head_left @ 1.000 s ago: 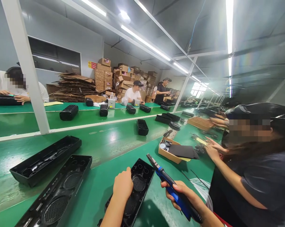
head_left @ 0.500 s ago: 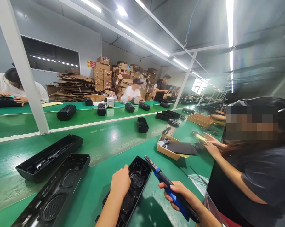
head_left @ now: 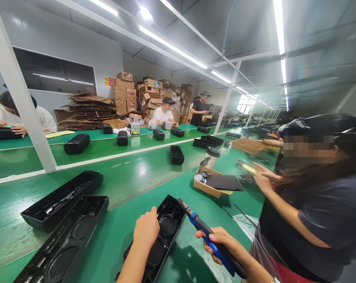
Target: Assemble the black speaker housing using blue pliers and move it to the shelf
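My left hand (head_left: 146,232) is closed over the near edge of a black speaker housing (head_left: 166,226) that lies open side up on the green table, its round grilles showing. My right hand (head_left: 222,245) is wrapped round a blue and black electric screwdriver (head_left: 205,234), whose tip points up and left, just above the housing's far right corner. Two more black housings (head_left: 62,194) (head_left: 67,243) lie to my left.
A co-worker in a dark shirt (head_left: 313,220) sits close on my right, hands by a cardboard box of parts (head_left: 205,185). Black speaker shells (head_left: 176,154) ride the green conveyor (head_left: 130,173). A white post (head_left: 21,102) stands left. Other workers and stacked cartons (head_left: 124,92) are beyond.
The view has drifted slightly left and down. Both hands keep their grips; the screwdriver tip has moved a little closer to the housing.
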Demonstrator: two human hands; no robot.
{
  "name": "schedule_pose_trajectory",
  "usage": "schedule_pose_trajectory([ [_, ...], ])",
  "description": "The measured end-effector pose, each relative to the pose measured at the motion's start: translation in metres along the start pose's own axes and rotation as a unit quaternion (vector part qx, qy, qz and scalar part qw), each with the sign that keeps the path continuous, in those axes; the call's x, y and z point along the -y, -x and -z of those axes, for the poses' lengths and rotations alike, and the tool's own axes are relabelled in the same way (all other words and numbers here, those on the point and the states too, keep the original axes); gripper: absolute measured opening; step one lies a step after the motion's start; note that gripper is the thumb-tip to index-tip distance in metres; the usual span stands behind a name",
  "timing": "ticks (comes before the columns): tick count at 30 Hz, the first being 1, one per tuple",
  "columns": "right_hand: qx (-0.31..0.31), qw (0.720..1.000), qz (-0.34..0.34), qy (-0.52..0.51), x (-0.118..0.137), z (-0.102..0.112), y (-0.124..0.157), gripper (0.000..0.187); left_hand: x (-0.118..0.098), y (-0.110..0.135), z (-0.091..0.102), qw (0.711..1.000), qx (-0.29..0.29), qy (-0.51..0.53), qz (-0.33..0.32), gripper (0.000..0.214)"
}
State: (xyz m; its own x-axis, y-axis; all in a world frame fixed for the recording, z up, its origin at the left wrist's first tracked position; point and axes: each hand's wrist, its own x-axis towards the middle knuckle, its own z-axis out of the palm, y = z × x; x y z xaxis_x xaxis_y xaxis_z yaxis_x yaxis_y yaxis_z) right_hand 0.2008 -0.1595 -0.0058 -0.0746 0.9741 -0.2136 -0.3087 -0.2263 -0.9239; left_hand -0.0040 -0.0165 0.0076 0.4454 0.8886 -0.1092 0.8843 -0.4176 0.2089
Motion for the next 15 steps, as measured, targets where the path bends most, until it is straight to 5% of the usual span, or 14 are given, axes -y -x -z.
schedule_pose_trajectory([
  [4, 0.004, 1.0, -0.01, 0.021, 0.001, 0.002, 0.001, 0.051, 0.0, 0.0, 0.001, 1.0, 0.002, -0.004, 0.001, 0.036],
  [9, -0.013, 0.985, 0.002, 0.174, 0.009, -0.003, 0.003, 0.052, -0.002, 0.002, 0.004, 1.0, 0.0, -0.001, 0.006, 0.034],
  [15, 0.022, 0.926, 0.042, 0.374, 0.046, -0.008, 0.0, 0.034, -0.007, 0.004, 0.004, 0.999, 0.001, 0.011, 0.041, 0.025],
])
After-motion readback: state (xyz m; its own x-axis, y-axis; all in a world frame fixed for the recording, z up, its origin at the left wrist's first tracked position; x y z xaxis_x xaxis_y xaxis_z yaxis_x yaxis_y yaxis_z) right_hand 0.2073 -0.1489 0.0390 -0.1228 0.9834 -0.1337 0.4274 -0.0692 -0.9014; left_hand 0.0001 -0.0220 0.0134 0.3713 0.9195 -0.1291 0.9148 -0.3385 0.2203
